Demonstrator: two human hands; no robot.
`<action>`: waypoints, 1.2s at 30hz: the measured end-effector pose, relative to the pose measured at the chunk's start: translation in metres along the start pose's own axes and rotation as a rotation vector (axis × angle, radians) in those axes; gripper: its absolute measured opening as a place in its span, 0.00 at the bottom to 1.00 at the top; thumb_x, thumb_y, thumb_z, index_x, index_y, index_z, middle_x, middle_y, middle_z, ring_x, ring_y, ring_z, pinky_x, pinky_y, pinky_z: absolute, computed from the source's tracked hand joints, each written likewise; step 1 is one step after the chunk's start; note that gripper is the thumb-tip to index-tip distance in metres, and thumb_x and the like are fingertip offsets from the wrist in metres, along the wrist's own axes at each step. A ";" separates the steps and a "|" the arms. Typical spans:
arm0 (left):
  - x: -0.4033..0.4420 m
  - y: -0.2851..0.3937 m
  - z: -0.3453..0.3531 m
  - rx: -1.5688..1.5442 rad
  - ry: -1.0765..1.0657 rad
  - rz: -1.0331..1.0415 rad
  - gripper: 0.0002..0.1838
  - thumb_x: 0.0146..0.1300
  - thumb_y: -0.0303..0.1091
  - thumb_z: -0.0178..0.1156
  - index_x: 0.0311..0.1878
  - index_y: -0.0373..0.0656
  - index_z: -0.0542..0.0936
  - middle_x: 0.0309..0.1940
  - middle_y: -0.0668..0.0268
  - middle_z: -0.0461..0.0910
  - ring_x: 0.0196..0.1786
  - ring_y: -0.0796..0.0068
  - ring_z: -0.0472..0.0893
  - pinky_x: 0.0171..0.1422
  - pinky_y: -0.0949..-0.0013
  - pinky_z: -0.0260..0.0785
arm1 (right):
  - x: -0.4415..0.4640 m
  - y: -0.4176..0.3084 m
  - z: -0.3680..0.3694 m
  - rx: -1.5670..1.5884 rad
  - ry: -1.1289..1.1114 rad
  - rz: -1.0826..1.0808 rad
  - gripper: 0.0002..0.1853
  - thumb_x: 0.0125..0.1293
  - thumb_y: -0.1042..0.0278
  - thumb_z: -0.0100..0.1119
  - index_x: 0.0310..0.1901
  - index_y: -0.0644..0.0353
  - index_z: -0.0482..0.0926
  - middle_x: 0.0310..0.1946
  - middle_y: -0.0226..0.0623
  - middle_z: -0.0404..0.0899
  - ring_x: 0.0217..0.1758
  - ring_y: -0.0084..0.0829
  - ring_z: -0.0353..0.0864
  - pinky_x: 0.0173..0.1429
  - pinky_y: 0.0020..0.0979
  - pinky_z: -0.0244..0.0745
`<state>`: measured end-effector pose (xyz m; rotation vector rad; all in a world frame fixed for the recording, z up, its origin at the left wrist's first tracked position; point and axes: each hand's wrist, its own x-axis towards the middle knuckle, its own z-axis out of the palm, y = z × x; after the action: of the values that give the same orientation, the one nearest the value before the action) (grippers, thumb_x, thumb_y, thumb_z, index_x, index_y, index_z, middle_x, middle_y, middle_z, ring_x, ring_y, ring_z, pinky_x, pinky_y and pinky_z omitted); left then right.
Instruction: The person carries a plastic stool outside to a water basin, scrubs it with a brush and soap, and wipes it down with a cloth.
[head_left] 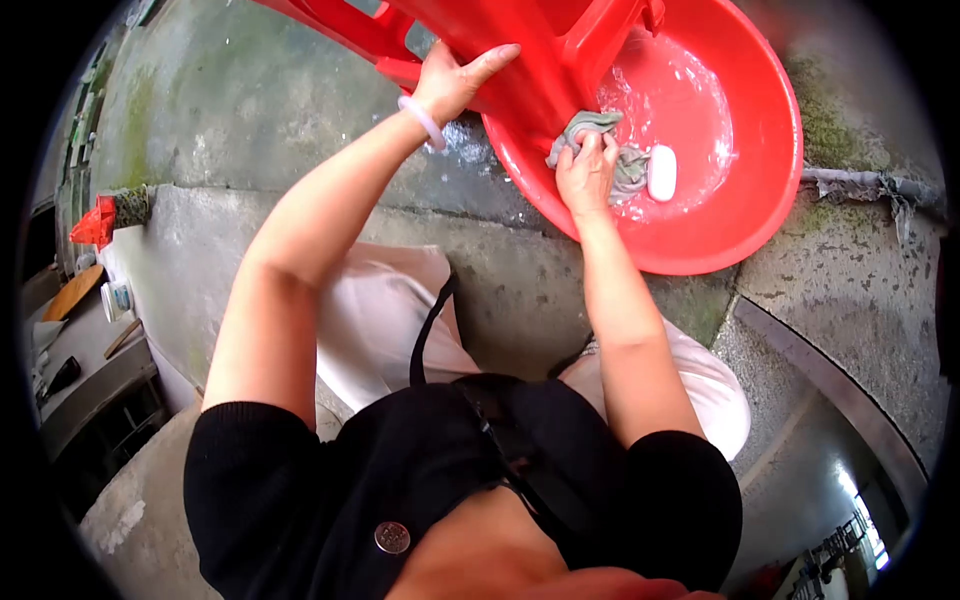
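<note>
Your black shirt (410, 470) lies nearest you, and beyond it both forearms reach forward to a red chair (540, 75), tipped over, just ahead of your hands. Its long axis slants from beyond your left hand (455, 82) down toward your right hand (588, 175), with the lower end inside the basin wall; you cannot tell whether it touches the bottom. Your left hand grips the chair's near edge, thumb stretched across the face, fingers mostly hidden. Your right hand is nearer the lower end, its fingers curled closed over a bunched grey-green cloth (597, 121) held against the plastic.

Just to the right of your right hand, a white bar of soap (662, 173) sits beside a loose fold of the cloth. Around both is the red basin (690, 248), with water in it to the right of and beyond that hand. Its near rim passes under your right forearm, and the chair's bulk blocks the far left side. Beyond your left hand spreads bare concrete floor (270, 120).
</note>
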<state>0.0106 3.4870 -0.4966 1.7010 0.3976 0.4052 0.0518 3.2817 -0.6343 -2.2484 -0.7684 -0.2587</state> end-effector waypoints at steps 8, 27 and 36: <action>0.000 -0.008 0.003 -0.005 0.018 0.002 0.28 0.52 0.45 0.71 0.48 0.33 0.77 0.46 0.58 0.81 0.48 0.70 0.80 0.54 0.66 0.73 | 0.026 0.008 -0.030 -0.384 -0.382 -0.359 0.11 0.61 0.68 0.46 0.42 0.62 0.73 0.40 0.49 0.77 0.49 0.49 0.70 0.52 0.45 0.65; -0.001 0.032 0.058 -0.206 0.198 0.146 0.26 0.58 0.36 0.67 0.55 0.34 0.72 0.49 0.60 0.79 0.51 0.68 0.77 0.58 0.66 0.69 | 0.019 0.038 -0.038 0.425 0.175 0.246 0.11 0.56 0.71 0.55 0.41 0.60 0.69 0.36 0.40 0.75 0.40 0.36 0.75 0.47 0.35 0.69; -0.008 0.042 0.068 -0.120 0.172 0.146 0.24 0.58 0.39 0.67 0.53 0.34 0.75 0.47 0.58 0.80 0.50 0.68 0.79 0.55 0.68 0.70 | -0.003 -0.006 -0.023 -0.001 0.224 0.317 0.14 0.53 0.76 0.53 0.43 0.61 0.72 0.39 0.51 0.76 0.49 0.51 0.71 0.61 0.44 0.61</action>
<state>0.0374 3.4176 -0.4660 1.5884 0.3671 0.6728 0.0470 3.2674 -0.6160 -2.2548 -0.2887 -0.3489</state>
